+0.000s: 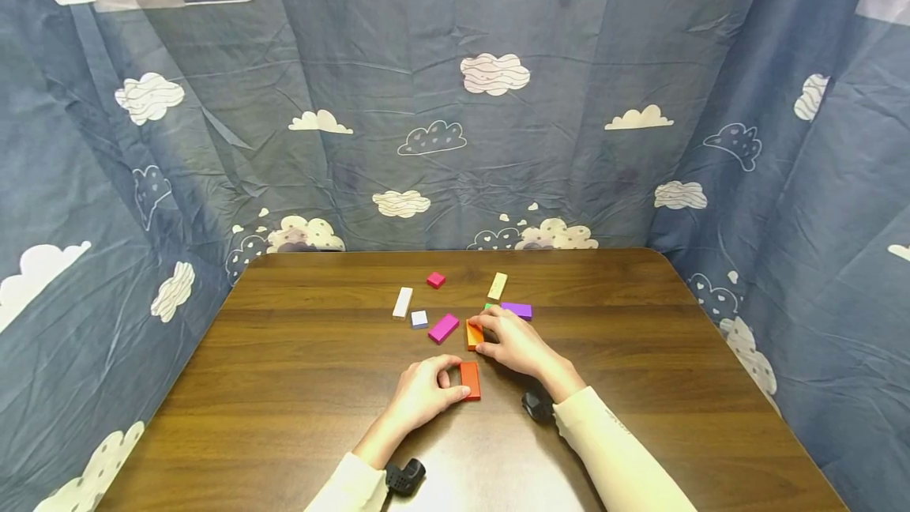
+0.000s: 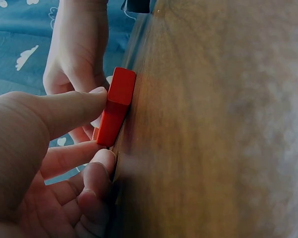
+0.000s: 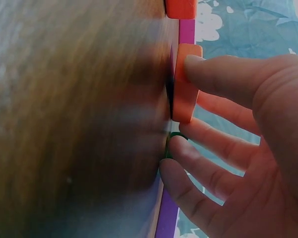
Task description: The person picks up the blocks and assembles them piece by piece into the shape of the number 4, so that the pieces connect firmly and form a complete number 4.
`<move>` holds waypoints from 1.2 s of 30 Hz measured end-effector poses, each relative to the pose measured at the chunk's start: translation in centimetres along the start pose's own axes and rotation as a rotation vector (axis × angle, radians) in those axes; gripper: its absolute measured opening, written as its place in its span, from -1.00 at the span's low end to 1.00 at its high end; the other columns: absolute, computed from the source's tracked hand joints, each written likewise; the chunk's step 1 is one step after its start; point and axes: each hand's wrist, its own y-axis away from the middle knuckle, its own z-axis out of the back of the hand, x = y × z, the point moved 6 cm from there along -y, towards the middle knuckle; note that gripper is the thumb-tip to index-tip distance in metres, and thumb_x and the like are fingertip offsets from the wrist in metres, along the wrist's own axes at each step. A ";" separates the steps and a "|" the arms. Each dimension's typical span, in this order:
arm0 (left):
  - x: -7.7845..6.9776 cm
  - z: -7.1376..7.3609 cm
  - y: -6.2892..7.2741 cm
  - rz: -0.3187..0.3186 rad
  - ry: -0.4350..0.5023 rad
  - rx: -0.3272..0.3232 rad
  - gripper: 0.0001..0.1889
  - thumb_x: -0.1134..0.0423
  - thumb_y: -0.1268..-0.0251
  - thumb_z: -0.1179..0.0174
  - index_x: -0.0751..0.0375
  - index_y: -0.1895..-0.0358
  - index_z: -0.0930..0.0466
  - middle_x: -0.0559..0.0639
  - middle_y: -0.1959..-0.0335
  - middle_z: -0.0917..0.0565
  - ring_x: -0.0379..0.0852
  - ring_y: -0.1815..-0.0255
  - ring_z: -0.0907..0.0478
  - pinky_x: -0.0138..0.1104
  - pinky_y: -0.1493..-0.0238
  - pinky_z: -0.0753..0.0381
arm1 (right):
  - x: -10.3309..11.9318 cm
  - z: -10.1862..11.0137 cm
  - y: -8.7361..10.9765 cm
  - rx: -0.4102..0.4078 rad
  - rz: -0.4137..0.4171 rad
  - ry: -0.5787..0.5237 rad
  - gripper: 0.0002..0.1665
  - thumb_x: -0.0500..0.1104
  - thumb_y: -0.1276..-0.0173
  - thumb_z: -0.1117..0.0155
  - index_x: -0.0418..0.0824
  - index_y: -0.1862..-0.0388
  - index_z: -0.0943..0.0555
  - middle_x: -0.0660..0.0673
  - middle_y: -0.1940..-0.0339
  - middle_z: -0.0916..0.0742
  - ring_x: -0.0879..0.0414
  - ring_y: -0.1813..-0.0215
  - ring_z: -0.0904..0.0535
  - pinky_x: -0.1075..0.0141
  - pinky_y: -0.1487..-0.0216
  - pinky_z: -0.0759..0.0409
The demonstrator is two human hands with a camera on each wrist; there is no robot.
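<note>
On the wooden table my left hand (image 1: 421, 392) pinches a red block (image 1: 470, 382) by its two ends, thumb at the near end and index finger at the far one. The left wrist view shows that red block (image 2: 120, 94) against the thumb. Just beyond it, my right hand (image 1: 517, 340) holds an orange block (image 1: 474, 335) lengthwise between thumb and index finger. In the right wrist view the thumb presses on the end of the orange block (image 3: 186, 94). A green block (image 1: 490, 306) is mostly hidden behind the right fingers.
A magenta block (image 1: 444, 329) lies left of the orange one. Around it are a small white-and-blue block (image 1: 419, 319), a white block (image 1: 402, 303) and a small crimson block (image 1: 436, 280). A yellow block (image 1: 498, 286) and a purple block (image 1: 517, 310) lie beyond my right hand.
</note>
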 end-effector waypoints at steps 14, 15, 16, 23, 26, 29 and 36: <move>0.0 -0.1 -0.2 -0.003 -0.018 -0.011 -0.53 0.03 -0.11 -0.48 0.08 -0.09 -0.69 -0.28 0.60 -0.48 -0.33 0.60 -0.35 -0.37 0.49 -0.37 | 0.5 0.2 0.1 0.010 0.020 -0.001 -0.47 -0.10 -0.26 -0.50 -0.14 -0.22 -0.65 -0.05 -0.07 -0.65 0.02 -0.09 -0.56 0.04 -0.10 -0.52; 0.0 0.0 -0.2 -0.008 -0.022 -0.016 -0.53 0.02 -0.10 -0.49 0.09 -0.09 -0.69 -0.28 0.60 -0.48 -0.34 0.60 -0.35 -0.37 0.48 -0.36 | 0.6 0.2 0.1 0.009 0.023 -0.004 -0.47 -0.10 -0.26 -0.50 -0.14 -0.21 -0.66 -0.06 -0.05 -0.65 0.02 -0.08 -0.56 0.04 -0.09 -0.52; 0.0 0.0 -0.2 -0.007 -0.024 -0.018 -0.53 0.02 -0.10 -0.48 0.09 -0.09 -0.69 -0.28 0.60 -0.48 -0.34 0.60 -0.35 -0.37 0.48 -0.36 | 0.7 0.2 0.1 0.010 0.026 -0.004 -0.47 -0.11 -0.25 -0.51 -0.15 -0.21 -0.66 -0.06 -0.04 -0.65 0.03 -0.07 -0.56 0.04 -0.08 -0.52; 0.0 0.0 -0.1 -0.004 -0.021 -0.013 -0.53 0.01 -0.10 -0.48 0.08 -0.09 -0.69 -0.29 0.60 -0.48 -0.33 0.57 -0.38 -0.36 0.45 -0.37 | 1.1 0.3 0.1 0.016 0.029 -0.005 -0.49 -0.09 -0.24 -0.51 -0.14 -0.18 -0.67 -0.05 -0.01 -0.66 0.04 -0.05 -0.57 0.06 -0.06 -0.52; 0.0 0.0 -0.1 -0.005 -0.022 -0.016 -0.53 0.01 -0.10 -0.48 0.07 -0.09 -0.69 -0.28 0.60 -0.49 -0.33 0.57 -0.38 -0.36 0.44 -0.37 | 1.3 0.4 0.1 0.021 0.031 -0.002 -0.49 -0.09 -0.24 -0.51 -0.15 -0.18 -0.67 -0.05 -0.02 -0.66 0.04 -0.05 -0.57 0.05 -0.06 -0.51; 0.0 0.0 -0.1 -0.008 -0.023 -0.022 -0.53 0.01 -0.10 -0.48 0.07 -0.08 -0.69 -0.28 0.60 -0.48 -0.33 0.57 -0.38 -0.35 0.45 -0.37 | 1.5 0.5 0.2 0.034 0.029 -0.001 -0.49 -0.09 -0.25 -0.50 -0.16 -0.18 -0.67 -0.06 -0.03 -0.66 0.03 -0.05 -0.57 0.04 -0.06 -0.51; 0.1 0.0 -0.1 -0.003 -0.031 -0.025 -0.52 0.00 -0.08 -0.49 0.07 -0.08 -0.69 -0.28 0.59 -0.48 -0.33 0.58 -0.37 -0.36 0.46 -0.35 | 2.1 0.6 0.4 0.058 0.021 -0.003 -0.50 -0.08 -0.26 -0.49 -0.13 -0.19 -0.67 -0.05 -0.05 -0.66 0.06 -0.04 -0.57 0.05 -0.04 -0.51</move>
